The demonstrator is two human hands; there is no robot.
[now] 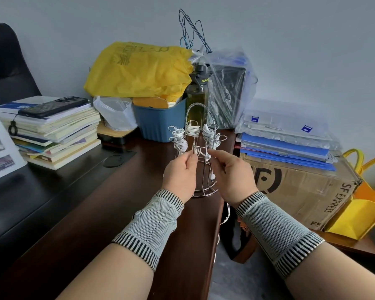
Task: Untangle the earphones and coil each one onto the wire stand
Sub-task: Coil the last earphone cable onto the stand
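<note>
In front of the wire stand (201, 148), my left hand (179, 174) and right hand (231, 172) each pinch the white earphone cord (200, 153) with curled fingers

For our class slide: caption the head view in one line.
Both hands, left hand and right hand, wind a white earphone cable onto the wire stand.
</note>
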